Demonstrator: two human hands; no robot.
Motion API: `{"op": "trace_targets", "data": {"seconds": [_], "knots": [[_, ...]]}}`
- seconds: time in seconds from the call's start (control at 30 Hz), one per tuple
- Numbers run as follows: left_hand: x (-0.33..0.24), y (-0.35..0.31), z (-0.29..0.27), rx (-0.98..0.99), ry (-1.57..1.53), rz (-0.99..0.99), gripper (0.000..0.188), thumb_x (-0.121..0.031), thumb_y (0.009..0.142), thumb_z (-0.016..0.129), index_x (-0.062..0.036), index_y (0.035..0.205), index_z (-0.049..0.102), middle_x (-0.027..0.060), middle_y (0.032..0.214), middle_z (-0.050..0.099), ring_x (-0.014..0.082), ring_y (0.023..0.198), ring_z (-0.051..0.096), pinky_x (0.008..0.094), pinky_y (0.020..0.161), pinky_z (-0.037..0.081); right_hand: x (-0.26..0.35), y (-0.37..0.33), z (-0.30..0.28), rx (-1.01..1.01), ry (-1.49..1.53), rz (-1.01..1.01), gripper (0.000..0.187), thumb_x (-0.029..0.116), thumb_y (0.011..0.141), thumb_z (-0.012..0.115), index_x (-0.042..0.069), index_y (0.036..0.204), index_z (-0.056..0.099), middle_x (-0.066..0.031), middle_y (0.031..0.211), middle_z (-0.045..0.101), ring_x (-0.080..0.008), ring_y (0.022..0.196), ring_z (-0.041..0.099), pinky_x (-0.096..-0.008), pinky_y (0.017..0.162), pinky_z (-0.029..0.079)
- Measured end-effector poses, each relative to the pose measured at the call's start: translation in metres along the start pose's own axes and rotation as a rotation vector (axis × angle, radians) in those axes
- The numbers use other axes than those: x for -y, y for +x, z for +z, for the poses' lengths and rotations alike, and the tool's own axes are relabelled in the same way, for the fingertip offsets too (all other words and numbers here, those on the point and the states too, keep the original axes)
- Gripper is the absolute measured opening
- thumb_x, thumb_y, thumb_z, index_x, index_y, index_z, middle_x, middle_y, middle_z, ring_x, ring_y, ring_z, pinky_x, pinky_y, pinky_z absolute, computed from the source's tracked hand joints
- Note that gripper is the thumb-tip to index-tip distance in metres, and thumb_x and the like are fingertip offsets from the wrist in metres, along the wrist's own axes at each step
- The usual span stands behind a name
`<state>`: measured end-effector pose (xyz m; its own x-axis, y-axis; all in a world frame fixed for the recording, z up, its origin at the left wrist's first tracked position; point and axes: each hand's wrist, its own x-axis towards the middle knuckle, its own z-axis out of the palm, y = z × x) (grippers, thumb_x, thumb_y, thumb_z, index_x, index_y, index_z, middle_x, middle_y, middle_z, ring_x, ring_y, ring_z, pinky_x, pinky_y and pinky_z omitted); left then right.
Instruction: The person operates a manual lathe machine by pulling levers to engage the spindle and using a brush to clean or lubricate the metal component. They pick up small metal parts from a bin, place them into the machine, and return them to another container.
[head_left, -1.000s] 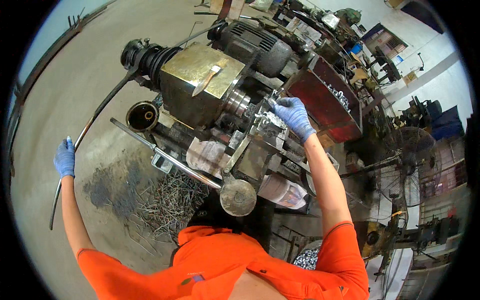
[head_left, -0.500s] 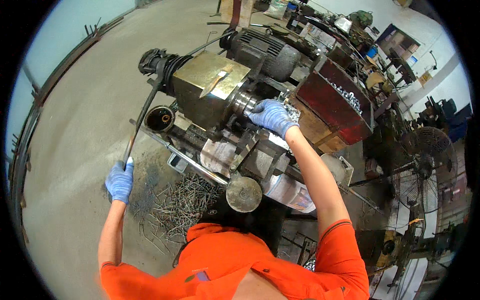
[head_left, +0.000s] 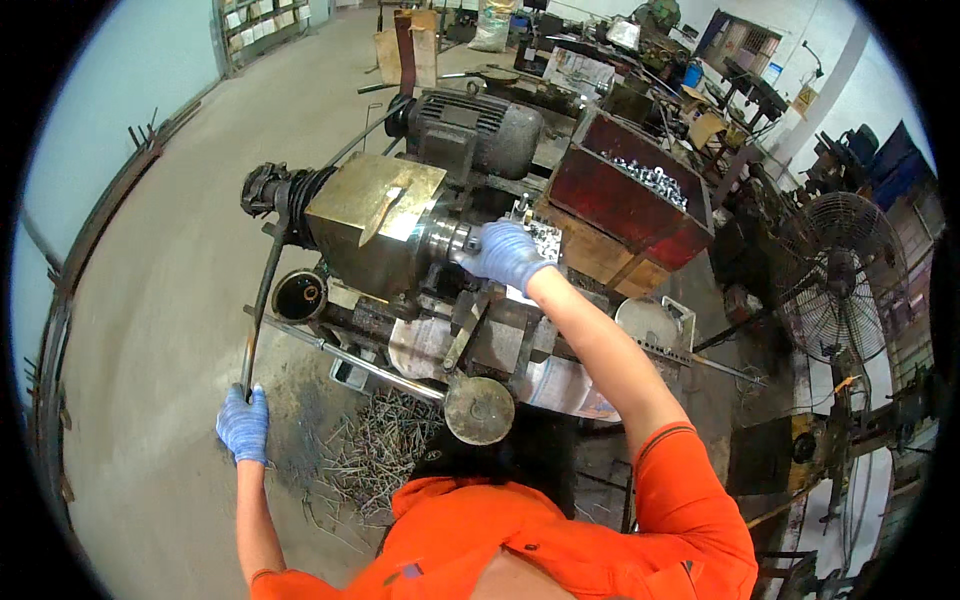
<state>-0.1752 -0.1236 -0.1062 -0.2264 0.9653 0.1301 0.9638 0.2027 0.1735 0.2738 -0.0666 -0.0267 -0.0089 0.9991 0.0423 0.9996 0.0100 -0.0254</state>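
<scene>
Blue-gloved left hand [head_left: 243, 425] clamped round long dark metal lever [head_left: 264, 288], which slants from left end of machine [head_left: 362, 228], swung inward since one second ago. Blue-gloved right hand [head_left: 505, 252] now at round silver metal chuck [head_left: 438, 240], earlier apart; grip hidden, cannot tell.

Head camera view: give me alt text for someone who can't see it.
Gloved left hand grips the lever of a machine; gloved right hand is at its spindle. A brush lies on top; a red bin of metal parts stands beyond.
</scene>
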Motion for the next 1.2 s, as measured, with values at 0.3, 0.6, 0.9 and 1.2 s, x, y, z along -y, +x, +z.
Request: {"op": "trace_targets", "data": {"seconds": [0.3,0.6,0.9,1.2], "knots": [[-0.045,0.023,-0.023,-0.287,-0.086,0.417,0.040,-0.038,0.084,0.056,-0.0081,0.110,0.059,0.0129,0.084,0.065,0.0279,0.075,0.063,0.0396,0.069,0.048,-0.110,-0.072,-0.110,-0.568,-0.217,0.277,0.043,0.050,0.077,0.059,0.014,0.097,0.069,-0.0142,0.112,0.058,-0.0361,0.105,0.053,-0.0422,0.091,0.041],[-0.225,0.067,-0.041,-0.268,-0.438,0.663,0.050,-0.043,0.083,0.057,-0.0104,0.120,0.054,0.0133,0.080,0.064,0.0292,0.066,0.063,0.0406,0.061,0.048,-0.081,-0.174,-0.040,-0.482,0.241,0.229,0.032,0.034,0.071,0.072,0.009,0.091,0.070,-0.0201,0.115,0.057,-0.0365,0.105,0.054,-0.0419,0.093,0.041],[-0.225,0.061,-0.011,-0.428,-0.548,0.811,0.032,-0.031,0.085,0.056,-0.0101,0.108,0.060,0.0129,0.082,0.064,0.0307,0.065,0.062,0.0403,0.059,0.049,-0.093,-0.280,0.037,-0.399,0.455,0.484,0.021,0.018,0.069,0.074,0.002,0.082,0.069,-0.0154,0.091,0.065,-0.0279,0.085,0.062,-0.0338,0.078,0.049],[-0.181,0.094,-0.026,-0.460,-0.594,0.537,0.029,-0.033,0.088,0.053,-0.0117,0.105,0.065,0.0138,0.085,0.066,0.0291,0.072,0.064,0.0386,0.065,0.050,-0.098,-0.288,0.047,-0.498,0.598,0.513,0.017,0.012,0.072,0.072,0.000,0.084,0.068,-0.0132,0.084,0.066,-0.0210,0.080,0.063,-0.0303,0.074,0.049]]}}
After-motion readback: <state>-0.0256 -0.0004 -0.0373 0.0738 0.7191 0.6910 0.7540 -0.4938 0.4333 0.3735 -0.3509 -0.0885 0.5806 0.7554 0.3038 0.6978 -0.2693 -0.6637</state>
